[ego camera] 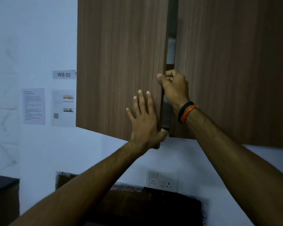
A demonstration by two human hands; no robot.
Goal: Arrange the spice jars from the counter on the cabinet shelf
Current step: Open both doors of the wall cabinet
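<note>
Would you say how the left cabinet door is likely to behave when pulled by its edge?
The left cabinet door looks like a rigid panel, so it should swing, not flex. The right hand grips its edge, probably since its smooth face offers little purchase.

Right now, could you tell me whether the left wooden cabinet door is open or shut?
Slightly open: the brown wood-grain left cabinet door stands ajar, showing a dark gap. The right hand grips its edge.

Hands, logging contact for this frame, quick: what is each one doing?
Left hand: open, fingers flat on the left cabinet door, thumb under its edge.
Right hand: grip curled round that door's edge.
</note>
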